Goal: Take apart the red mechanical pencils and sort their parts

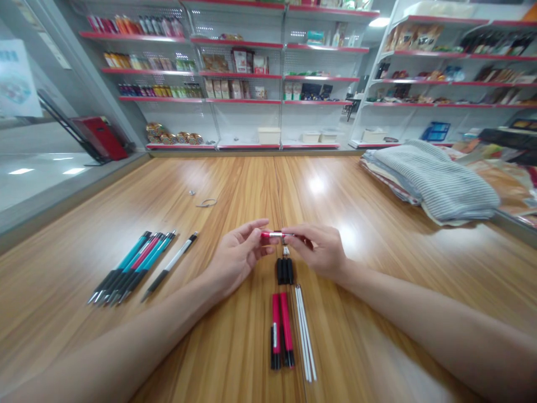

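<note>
Both hands meet over the middle of the wooden table (377, 280). My left hand (237, 254) and my right hand (319, 249) each pinch one end of a short red and silver pen part (272, 235), held level between them. Just below the hands lie small black grip pieces (284, 271). Nearer to me lie two red pen barrels (281, 330) and white refill tubes (305, 330), side by side.
Several assembled pens (134, 268), teal, pink and one white, lie in a row to the left. A small ring and spring (205, 203) lie further back. Folded cloths (432, 179) sit at the right. Store shelves (243, 73) stand behind.
</note>
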The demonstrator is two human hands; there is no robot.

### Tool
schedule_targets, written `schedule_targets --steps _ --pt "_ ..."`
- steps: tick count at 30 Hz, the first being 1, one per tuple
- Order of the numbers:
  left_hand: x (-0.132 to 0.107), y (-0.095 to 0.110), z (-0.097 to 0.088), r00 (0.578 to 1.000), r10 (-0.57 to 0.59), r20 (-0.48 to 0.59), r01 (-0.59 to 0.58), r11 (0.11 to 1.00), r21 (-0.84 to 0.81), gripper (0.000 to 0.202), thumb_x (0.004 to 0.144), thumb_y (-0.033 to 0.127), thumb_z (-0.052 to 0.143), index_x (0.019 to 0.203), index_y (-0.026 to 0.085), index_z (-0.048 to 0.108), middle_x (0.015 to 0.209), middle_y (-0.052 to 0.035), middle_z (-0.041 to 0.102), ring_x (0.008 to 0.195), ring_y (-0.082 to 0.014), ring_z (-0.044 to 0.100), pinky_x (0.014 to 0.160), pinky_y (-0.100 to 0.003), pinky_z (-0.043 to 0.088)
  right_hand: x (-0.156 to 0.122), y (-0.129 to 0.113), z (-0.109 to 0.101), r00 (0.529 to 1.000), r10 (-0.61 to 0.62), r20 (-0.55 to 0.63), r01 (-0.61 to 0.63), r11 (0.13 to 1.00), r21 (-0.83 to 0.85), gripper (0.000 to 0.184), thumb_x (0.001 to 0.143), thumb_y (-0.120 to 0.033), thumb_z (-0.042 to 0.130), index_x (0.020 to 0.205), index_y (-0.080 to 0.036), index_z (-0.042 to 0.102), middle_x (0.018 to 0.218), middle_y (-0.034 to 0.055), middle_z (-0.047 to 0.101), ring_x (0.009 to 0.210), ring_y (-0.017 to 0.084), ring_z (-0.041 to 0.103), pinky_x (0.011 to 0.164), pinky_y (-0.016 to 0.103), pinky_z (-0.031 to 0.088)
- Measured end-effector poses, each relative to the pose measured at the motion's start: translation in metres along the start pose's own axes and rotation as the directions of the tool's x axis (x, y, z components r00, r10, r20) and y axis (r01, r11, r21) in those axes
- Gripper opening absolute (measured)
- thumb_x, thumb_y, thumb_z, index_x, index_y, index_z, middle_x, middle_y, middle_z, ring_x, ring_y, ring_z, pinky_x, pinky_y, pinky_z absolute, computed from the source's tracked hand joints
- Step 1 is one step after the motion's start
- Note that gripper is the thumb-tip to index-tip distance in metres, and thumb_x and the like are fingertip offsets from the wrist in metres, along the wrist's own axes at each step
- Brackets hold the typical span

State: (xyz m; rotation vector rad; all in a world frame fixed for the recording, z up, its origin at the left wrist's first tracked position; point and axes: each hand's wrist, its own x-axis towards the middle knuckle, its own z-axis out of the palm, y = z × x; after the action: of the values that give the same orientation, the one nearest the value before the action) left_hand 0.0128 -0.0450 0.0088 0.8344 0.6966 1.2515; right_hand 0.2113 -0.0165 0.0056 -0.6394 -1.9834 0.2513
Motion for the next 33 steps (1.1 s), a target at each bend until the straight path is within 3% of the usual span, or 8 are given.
schedule_targets --steps 3,6,21,28,33 --pt "0.005 -0.003 -0.008 0.997 -0.076 0.029 0.073 0.993 0.090 0.019 0.083 0.021 0.067 0.098 0.009 0.064 0.076 -0.0031 0.060 0.057 -0.0050 0.052 0.051 -0.016 0.039 0.002 0.011 -0.002 0.969 0.241 -0.058 -0.232 0.964 0.127 0.017 0.090 -0.028 0.060 0.098 -0.016 0.070 0.075 0.0029 0.071 0.058 0.010 0.060 0.054 0.022 0.049" --pt "0.008 -0.005 -0.013 0.994 -0.105 0.014 0.102 0.987 0.126 0.017 0.082 0.023 0.069 0.089 0.009 0.064 0.071 -0.0006 0.056 0.054 -0.0035 0.046 0.049 -0.016 0.034 0.003 0.019 -0.003 0.937 0.346 -0.053 -0.328 0.920 0.213 0.022 0.091 -0.032 0.059 0.097 -0.015 0.070 0.073 0.0031 0.070 0.056 0.010 0.060 0.050 0.021 0.048" --pt "0.005 0.000 -0.011 0.984 -0.164 0.070 0.152 0.975 0.160 0.019 0.074 0.015 0.070 0.092 0.009 0.067 0.078 -0.0063 0.063 0.064 -0.0103 0.056 0.060 -0.023 0.041 0.002 0.012 -0.008 0.992 0.119 -0.036 -0.119 0.993 0.017 0.014 0.088 -0.022 0.058 0.100 -0.019 0.065 0.087 0.0044 0.066 0.064 0.011 0.056 0.056 0.025 0.046" --pt "0.007 -0.005 -0.009 0.991 -0.127 0.051 0.113 0.970 0.214 0.020 0.077 0.023 0.072 0.089 0.008 0.068 0.071 -0.0021 0.057 0.055 -0.0056 0.047 0.051 -0.020 0.032 0.000 0.013 -0.006 0.993 0.115 -0.015 -0.115 0.993 0.019 0.013 0.087 -0.022 0.059 0.098 -0.020 0.065 0.087 0.0047 0.066 0.068 0.013 0.059 0.058 0.026 0.049" --pt "0.009 -0.007 -0.010 0.995 -0.095 0.022 0.091 0.984 0.151 0.020 0.075 0.017 0.071 0.092 0.008 0.069 0.072 -0.0030 0.059 0.057 -0.0063 0.050 0.054 -0.020 0.036 0.000 0.015 -0.006 0.971 0.233 -0.051 -0.226 0.967 0.117 0.014 0.089 -0.024 0.058 0.101 -0.020 0.065 0.089 0.0047 0.066 0.073 0.014 0.061 0.058 0.025 0.049"
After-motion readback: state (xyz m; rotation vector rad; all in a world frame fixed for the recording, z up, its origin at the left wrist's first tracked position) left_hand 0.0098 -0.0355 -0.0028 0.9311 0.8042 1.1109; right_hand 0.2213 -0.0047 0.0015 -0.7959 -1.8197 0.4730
